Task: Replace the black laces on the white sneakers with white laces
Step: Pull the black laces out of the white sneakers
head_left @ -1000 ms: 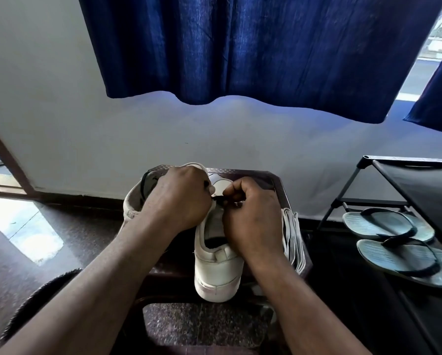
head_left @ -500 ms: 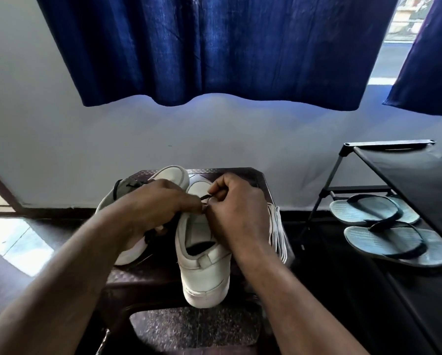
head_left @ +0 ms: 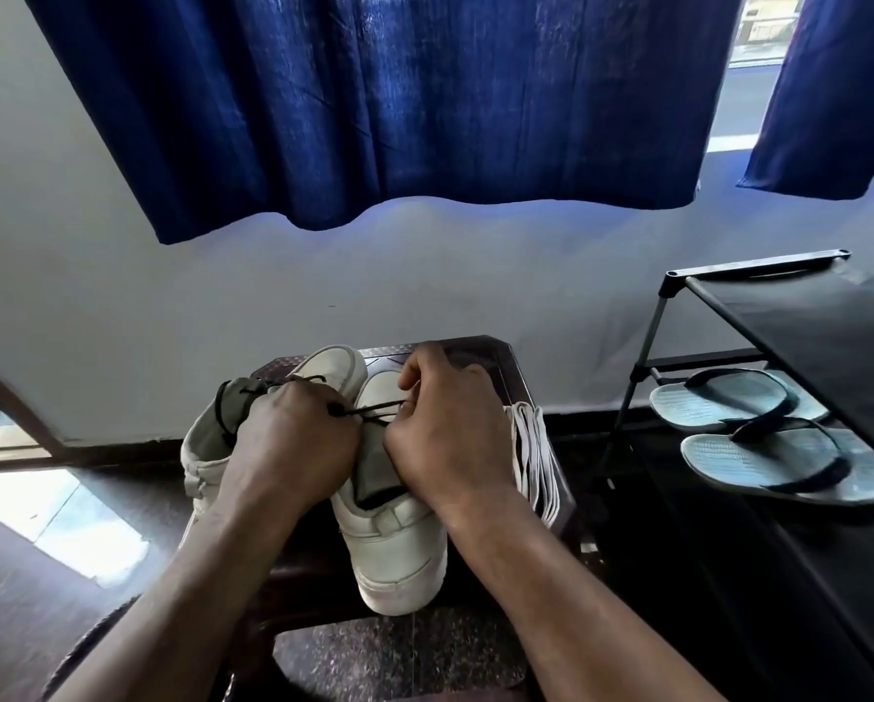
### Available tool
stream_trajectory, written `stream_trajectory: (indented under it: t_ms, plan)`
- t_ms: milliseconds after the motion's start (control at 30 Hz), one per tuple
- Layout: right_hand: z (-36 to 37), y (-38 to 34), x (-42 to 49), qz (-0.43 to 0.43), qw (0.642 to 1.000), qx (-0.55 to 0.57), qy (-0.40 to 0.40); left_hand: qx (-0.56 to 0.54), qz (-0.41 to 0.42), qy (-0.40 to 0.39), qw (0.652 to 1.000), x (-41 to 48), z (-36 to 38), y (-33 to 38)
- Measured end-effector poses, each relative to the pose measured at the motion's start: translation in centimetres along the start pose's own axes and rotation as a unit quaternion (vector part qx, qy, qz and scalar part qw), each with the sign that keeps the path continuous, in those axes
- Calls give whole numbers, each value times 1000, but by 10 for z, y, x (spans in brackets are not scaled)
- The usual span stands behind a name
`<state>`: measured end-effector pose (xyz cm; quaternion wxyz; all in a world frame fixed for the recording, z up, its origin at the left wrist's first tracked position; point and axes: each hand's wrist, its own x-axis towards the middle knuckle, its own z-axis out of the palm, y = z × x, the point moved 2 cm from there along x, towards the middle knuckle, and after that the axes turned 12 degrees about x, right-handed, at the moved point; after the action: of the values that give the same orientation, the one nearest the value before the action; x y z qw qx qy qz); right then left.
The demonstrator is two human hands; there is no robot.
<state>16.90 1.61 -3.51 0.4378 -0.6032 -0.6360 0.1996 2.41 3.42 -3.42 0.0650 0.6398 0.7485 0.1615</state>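
- Pinching a black lace (head_left: 374, 410) between both my hands, I hold it stretched in a short line over the sneaker in front of me.
- My left hand (head_left: 293, 443) is curled tight, its fingertips closed on the lace's left end and the back of the hand facing up.
- My right hand (head_left: 445, 438) is curled too, with thumb and forefinger nipping the lace's right end and the other fingers bent above it.
- The nearer white sneaker (head_left: 399, 544) stands in the middle of a small dark stool (head_left: 495, 354), heel at the near edge and toe pointing to the far edge. Its dark tongue shows between my hands.
- The second white sneaker (head_left: 204, 448) lies by the stool's left edge, tilted and partly hidden under my left hand. Black lacing shows on its grey tongue.
- A bundle of white laces (head_left: 531, 448) lies along the stool's right edge, just beside my right hand, with its ends trailing toward the near right corner.
- To the right of the stool stands a black shoe rack (head_left: 804, 336) with a pair of grey flip-flops (head_left: 789, 463) on a lower shelf.
- A dark blue curtain (head_left: 374, 119) hangs above, against a pale wall (head_left: 120, 321).
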Motion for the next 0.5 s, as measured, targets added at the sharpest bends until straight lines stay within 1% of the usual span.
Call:
stream_trajectory:
  t_ms: [167, 233, 300, 433, 467, 500]
  plan:
    - [6, 8, -2, -98, 986, 83, 110, 5, 20, 60, 998, 1, 3, 2]
    - [9, 11, -3, -136, 978, 105, 119, -7, 38, 93, 995, 4, 3, 3]
    - [12, 13, -4, -157, 973, 112, 124, -27, 55, 121, 991, 5, 3, 5]
    - [10, 12, -5, -190, 957, 140, 168, -58, 73, 227, 969, 3, -2, 5]
    - [7, 10, -4, -195, 953, 150, 177, -69, 76, 244, 964, 1, -5, 5]
    - [4, 7, -4, -199, 950, 158, 180, -96, 79, 242, 962, 1, -8, 5]
